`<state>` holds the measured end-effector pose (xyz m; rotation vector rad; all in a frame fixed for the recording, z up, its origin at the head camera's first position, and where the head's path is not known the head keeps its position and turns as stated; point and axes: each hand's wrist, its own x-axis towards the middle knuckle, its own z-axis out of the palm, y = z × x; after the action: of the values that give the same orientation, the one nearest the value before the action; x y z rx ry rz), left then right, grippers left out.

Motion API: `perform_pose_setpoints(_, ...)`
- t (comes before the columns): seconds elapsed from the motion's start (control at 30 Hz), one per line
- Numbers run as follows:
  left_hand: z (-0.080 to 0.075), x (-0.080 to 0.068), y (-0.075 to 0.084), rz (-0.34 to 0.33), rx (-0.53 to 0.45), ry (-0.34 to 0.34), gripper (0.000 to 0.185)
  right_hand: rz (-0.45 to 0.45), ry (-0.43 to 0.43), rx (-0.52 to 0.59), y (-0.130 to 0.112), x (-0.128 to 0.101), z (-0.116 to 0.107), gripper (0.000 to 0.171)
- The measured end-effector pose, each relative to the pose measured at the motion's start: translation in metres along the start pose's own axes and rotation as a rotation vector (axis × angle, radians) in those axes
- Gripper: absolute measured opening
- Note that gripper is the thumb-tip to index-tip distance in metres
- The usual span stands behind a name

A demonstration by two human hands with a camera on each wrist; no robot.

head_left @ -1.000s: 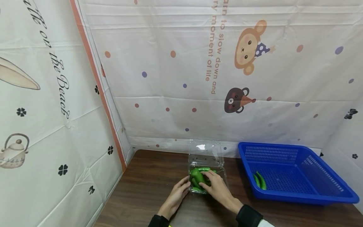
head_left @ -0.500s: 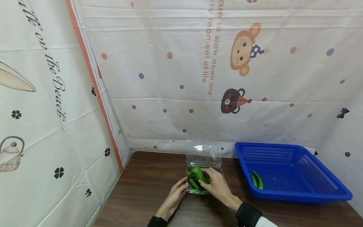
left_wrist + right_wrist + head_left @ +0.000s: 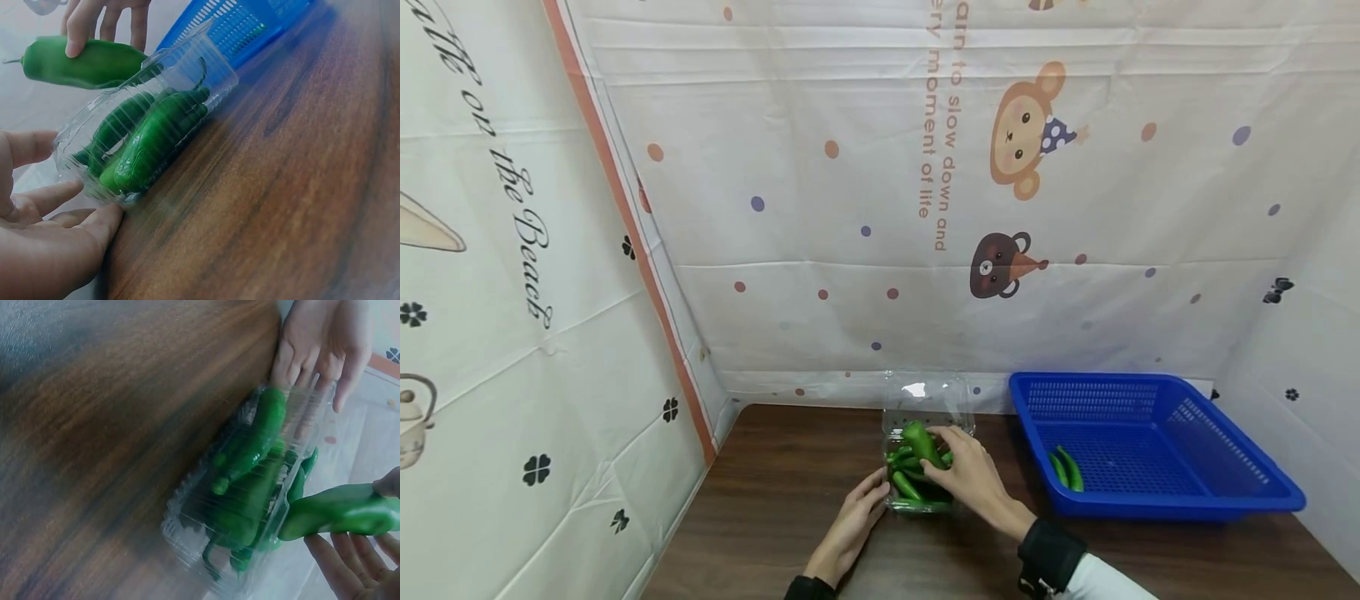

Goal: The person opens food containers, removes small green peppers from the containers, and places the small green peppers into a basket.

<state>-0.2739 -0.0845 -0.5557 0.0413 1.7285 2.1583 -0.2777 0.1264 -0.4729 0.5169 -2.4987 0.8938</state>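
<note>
My right hand (image 3: 973, 475) pinches a large green chili pepper (image 3: 87, 62) between thumb and fingers, raised over a clear plastic clamshell box (image 3: 891, 497). In the right wrist view the chili pepper (image 3: 340, 511) lies across the fingers beside the box's rim. Against the box's left side rests my left hand (image 3: 853, 517), its fairly straight fingertips touching the wall in the left wrist view. Several more green peppers (image 3: 156, 140) lie inside the box, some long and thin. The lid (image 3: 925, 400) stands open at the back.
A blue perforated plastic basket (image 3: 1150, 502) stands to the right, with two thin green chilies (image 3: 1070, 469) in its left corner. The brown wooden table (image 3: 790, 475) meets printed white cloth walls (image 3: 820, 208) at the back and sides.
My right hand has lifted the large chili pepper up out of the pile and tilted it. The left hand stays at the box's side. The head view has shifted slightly right.
</note>
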Motion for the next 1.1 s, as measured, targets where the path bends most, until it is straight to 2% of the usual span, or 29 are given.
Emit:
perform_pose_setpoints(0.3, 0.002, 0.001, -0.002, 0.009, -0.007, 0.012, 0.071, -0.036, 0.058, -0.044, 0.002, 0.004, -0.012, 0.052)
perform_pose_setpoints(0.53, 0.001, 0.003, -0.001, -0.001, -0.003, 0.013, 0.072, -0.036, 0.049, -0.064, 0.002, 0.008, -0.023, 0.053)
perform_pose_setpoints(0.87, -0.001, 0.002, -0.001, -0.006, 0.001, 0.005, 0.073, -0.077, 0.092, -0.114, 0.005, 0.013, -0.035, 0.058)
perform_pose_setpoints(1.1, 0.0, 0.002, 0.0, -0.007, -0.003, 0.003, 0.074, -0.084, 0.079, -0.088, 0.002, 0.019, -0.043, 0.058)
